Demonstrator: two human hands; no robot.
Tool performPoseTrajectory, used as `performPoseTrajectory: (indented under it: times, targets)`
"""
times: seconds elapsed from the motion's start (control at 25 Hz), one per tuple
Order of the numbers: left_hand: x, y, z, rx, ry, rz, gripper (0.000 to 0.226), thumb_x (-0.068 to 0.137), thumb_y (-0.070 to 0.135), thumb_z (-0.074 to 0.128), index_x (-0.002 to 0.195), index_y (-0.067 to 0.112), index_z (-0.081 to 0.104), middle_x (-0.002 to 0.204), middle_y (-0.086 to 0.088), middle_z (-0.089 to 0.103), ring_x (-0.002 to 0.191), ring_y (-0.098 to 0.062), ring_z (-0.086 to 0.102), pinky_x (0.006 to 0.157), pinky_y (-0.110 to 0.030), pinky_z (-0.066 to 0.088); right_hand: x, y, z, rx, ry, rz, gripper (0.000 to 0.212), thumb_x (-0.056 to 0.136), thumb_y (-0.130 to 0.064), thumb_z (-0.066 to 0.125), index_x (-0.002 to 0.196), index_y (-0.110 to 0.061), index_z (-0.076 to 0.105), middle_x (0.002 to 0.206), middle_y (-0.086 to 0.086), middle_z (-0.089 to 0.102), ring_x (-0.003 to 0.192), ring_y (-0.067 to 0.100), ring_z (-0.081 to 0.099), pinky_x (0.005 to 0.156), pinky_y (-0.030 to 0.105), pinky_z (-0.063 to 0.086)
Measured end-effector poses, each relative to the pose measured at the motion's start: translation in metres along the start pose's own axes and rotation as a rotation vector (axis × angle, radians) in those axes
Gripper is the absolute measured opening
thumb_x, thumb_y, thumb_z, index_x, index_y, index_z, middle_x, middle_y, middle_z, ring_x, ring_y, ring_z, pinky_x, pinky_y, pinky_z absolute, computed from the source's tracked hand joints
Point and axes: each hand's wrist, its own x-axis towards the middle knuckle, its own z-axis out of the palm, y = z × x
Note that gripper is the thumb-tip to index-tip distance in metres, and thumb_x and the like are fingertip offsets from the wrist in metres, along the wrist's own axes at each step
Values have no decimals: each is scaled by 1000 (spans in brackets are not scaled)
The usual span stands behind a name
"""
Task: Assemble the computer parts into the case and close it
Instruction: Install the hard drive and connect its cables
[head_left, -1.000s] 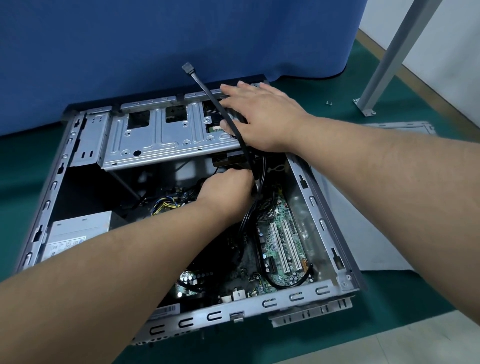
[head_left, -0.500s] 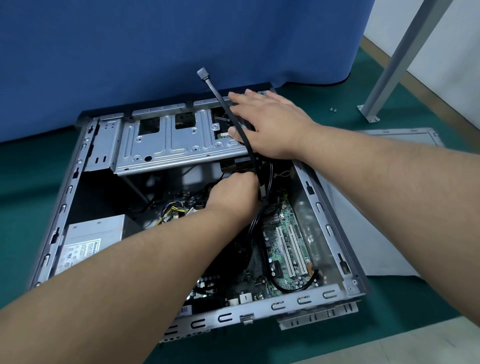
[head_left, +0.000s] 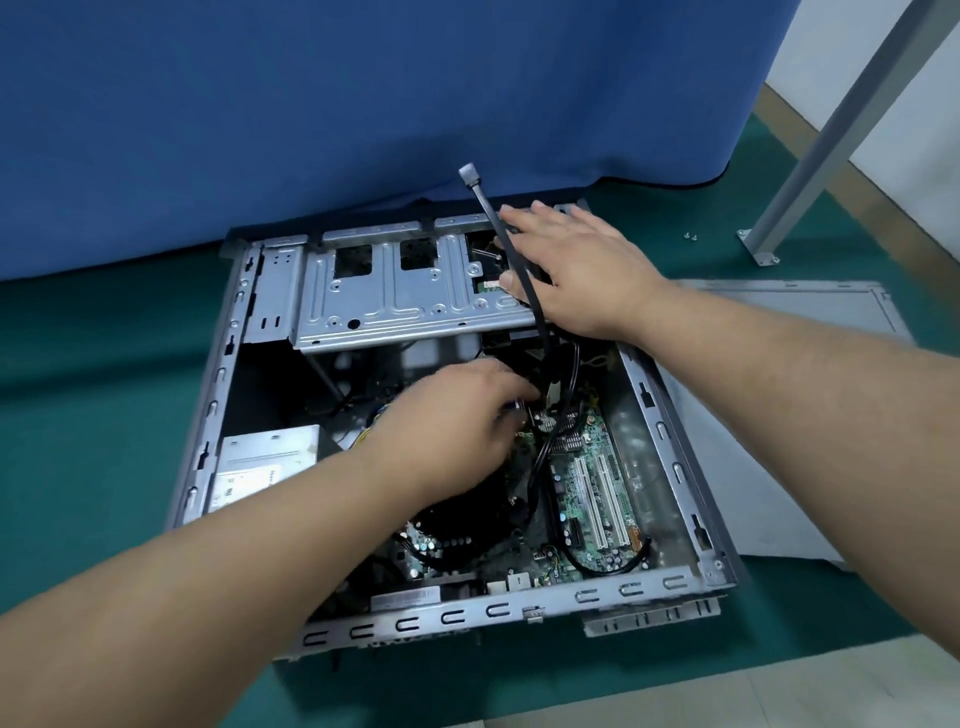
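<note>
Case (head_left: 670, 431): laid open on its side.
Right hand (head_left: 576, 270): fingers spread flat on the drive cage (head_left: 395, 296).
Left hand (head_left: 457, 410): fingers curled among black cables (head_left: 540, 457); grip cannot be told.

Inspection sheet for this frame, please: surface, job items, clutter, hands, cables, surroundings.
Surface: green mat, tiled floor at the near edge.
Job's things: open computer case lying flat, motherboard and power supply inside; side panel off, lying beside the case.
Clutter: two small screws on the mat.
Hands: left hand reaching among the cables; right hand resting flat on the drive cage.
Cables: loose black cable sticking up; others looped over the motherboard.
Surroundings: blue curtain, metal post.
</note>
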Motion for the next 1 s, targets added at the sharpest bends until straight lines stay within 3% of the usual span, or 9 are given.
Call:
performPoseTrajectory:
  times: [0.12,0.24,0.32,0.6,0.8,0.84,0.92,0.96,1.0]
  targets:
    - [-31,-22,-33,161,336,3,38,98,35,50,134,26,61,131,6,64,122,-22,59,99,-41,48,-2,-3,-4,-1,-7,12,56,104,-57,36,154,-31,41,170,-11,17,157,13,13,128,40,4]
    - [-47,-46,-44,314,144,-287,59,101,53,43,156,36,31,164,12,30,152,-16,26,120,-42,23,-2,-6,-7,-3,-25,14,55,105,-56,36,154,-31,41,170,-11,16,157,13,13,128,40,4]
    - [-48,-54,-37,284,61,-331,63,100,59,38,158,42,21,167,15,18,155,-13,16,125,-42,14,-2,-6,-7,-1,-32,11,55,105,-55,36,154,-30,42,170,-11,17,157,14,13,128,41,5]
    - [-48,-62,-29,218,177,-333,58,96,52,40,153,43,35,162,17,33,152,-10,25,122,-42,23,-1,-5,-8,49,-31,45,44,108,-29,37,151,-31,48,168,-12,22,156,11,15,128,37,2]
    - [-46,-61,-33,216,137,-335,63,93,47,43,154,41,33,163,14,31,153,-13,24,122,-44,22,-12,-15,-24,662,-52,370,63,93,8,37,125,-36,69,160,-8,40,154,7,19,129,38,5]
    - [-46,-62,-34,219,129,-337,64,92,46,42,155,41,32,164,13,30,153,-14,24,122,-44,22,-14,-19,-30,808,-62,458,70,88,13,38,117,-42,70,160,-7,40,152,8,25,126,36,19]
    - [-46,-63,-36,223,112,-338,65,91,47,41,155,41,30,164,13,29,153,-15,23,122,-45,22,-21,-27,-44,1020,-98,558,72,84,15,39,110,-44,71,153,-5,52,128,7,56,86,25,52]
    - [-46,-62,-37,228,105,-342,66,91,48,40,155,41,29,164,13,29,153,-15,23,122,-45,22,-23,-30,-51,1107,-114,572,65,85,12,42,110,-40,72,140,-7,64,108,5,66,69,23,49]
    - [-45,-61,-38,221,98,-341,66,91,48,40,155,41,29,165,13,29,153,-15,23,122,-45,22,-25,-34,-58,1161,-118,586,55,88,5,46,110,-37,73,125,-11,72,99,3,70,68,24,45]
